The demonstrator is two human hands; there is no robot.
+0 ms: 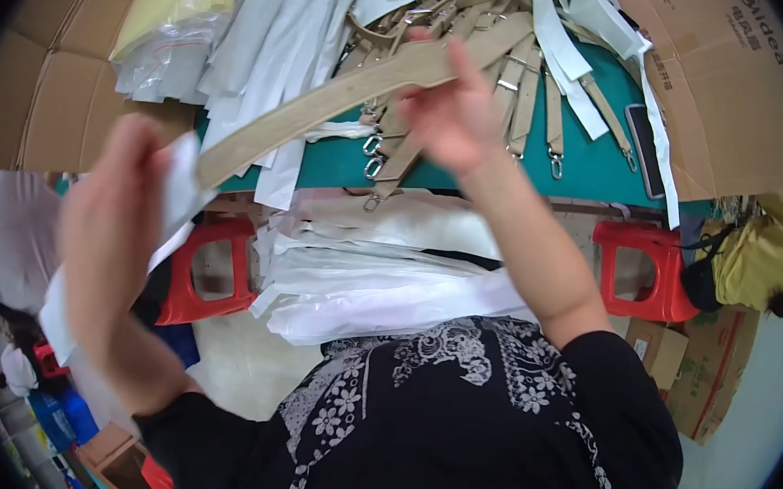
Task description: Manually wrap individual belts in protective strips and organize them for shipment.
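Observation:
A tan bag strap (321, 96) stretches between my two hands above the green table. My left hand (119, 200), slightly blurred, is closed at the strap's left end, where a white wrapping sleeve (180, 185) covers it and hangs down past my wrist. My right hand (456, 116) has the strap between its fingers farther along, one finger lying in front of it and a fingertip showing above. Behind that hand lies a heap of tan straps with metal clasps (518, 91). Several white sleeves (283, 47) are spread left of the heap, and a stack of them (367, 284) rests across my lap.
Cardboard (712, 53) rises at the right beside a dark phone (644, 149) on the green table (606, 167). A yellow packet (177, 25) lies far left. Red stools (210, 271) stand on both sides. Other people sit left, in grey (18, 233), and right, in yellow (764, 251).

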